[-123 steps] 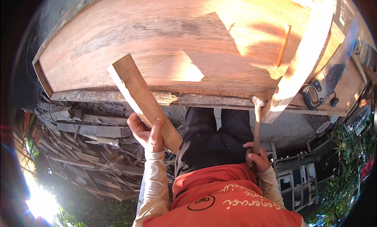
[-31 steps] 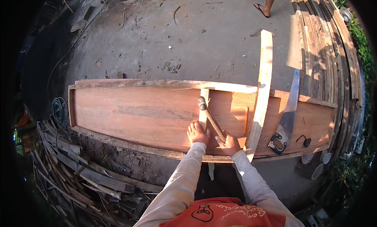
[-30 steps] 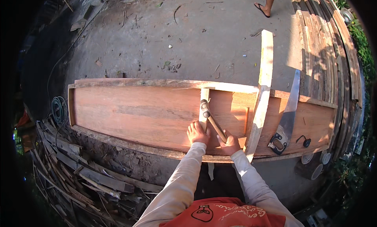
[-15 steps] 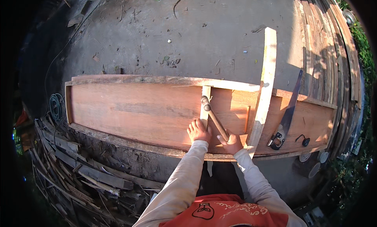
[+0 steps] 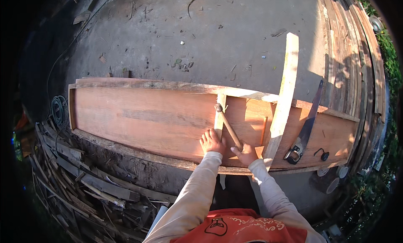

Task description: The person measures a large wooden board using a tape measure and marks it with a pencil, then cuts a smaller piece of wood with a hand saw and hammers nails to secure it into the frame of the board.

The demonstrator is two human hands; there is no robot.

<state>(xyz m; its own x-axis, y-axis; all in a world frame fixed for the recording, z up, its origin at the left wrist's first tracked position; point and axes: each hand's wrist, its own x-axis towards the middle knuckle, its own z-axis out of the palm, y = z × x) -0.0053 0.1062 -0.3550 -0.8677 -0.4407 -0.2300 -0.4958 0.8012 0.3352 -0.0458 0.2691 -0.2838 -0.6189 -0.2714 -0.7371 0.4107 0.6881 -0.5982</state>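
A long shallow wooden frame with a reddish plywood panel (image 5: 147,112) lies across in front of me. A pale wooden crosspiece (image 5: 220,124) spans it between its two long sides. My left hand (image 5: 212,141) grips the near part of this crosspiece, fingers on its left and thumb on its right. My right hand (image 5: 245,154) is closed round the handle end of a hammer (image 5: 229,127). The hammer's head is over the crosspiece, beyond my left hand; whether it touches the wood I cannot tell.
A loose pale board (image 5: 282,104) lies across the frame on the right. Beyond it are a handsaw (image 5: 306,127) and a small black object (image 5: 324,155). An orange pencil-like stick (image 5: 264,130) rests on the panel. Scrap wood (image 5: 96,176) is heaped at near left; planks (image 5: 342,54) lie far right.
The hammer's head has tipped and turned over the crosspiece, and its handle has shifted slightly. My left hand keeps its hold. The whole view has shifted a little.
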